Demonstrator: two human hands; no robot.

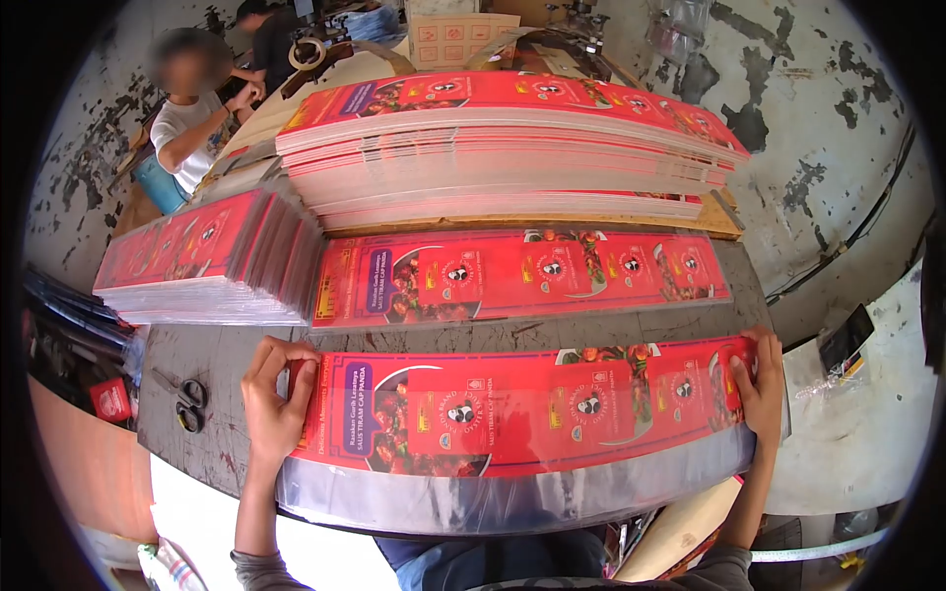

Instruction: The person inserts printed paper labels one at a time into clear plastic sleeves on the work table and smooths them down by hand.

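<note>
A long red printed sheet (pixel 532 404) with food pictures lies nearest me, with a band of clear plastic (pixel 512 497) along its near edge. My left hand (pixel 279 394) pinches its left end, thumb on top and fingers curled at the edge. At the opposite end, my right hand (pixel 757 386) grips the right edge the same way, its thumb over the print. Just beyond lies a similar red sheet in clear plastic (pixel 522 276). Left of it stands a stack of plastic-covered red sheets (pixel 187 246).
A tall stack of red printed sheets (pixel 512 148) rests on a wooden board (pixel 552 227) at the back. Black-handled scissors (pixel 187 402) lie on the dark tabletop (pixel 222 463) at left. A person in a white shirt (pixel 192 138) sits at the back left, another person behind.
</note>
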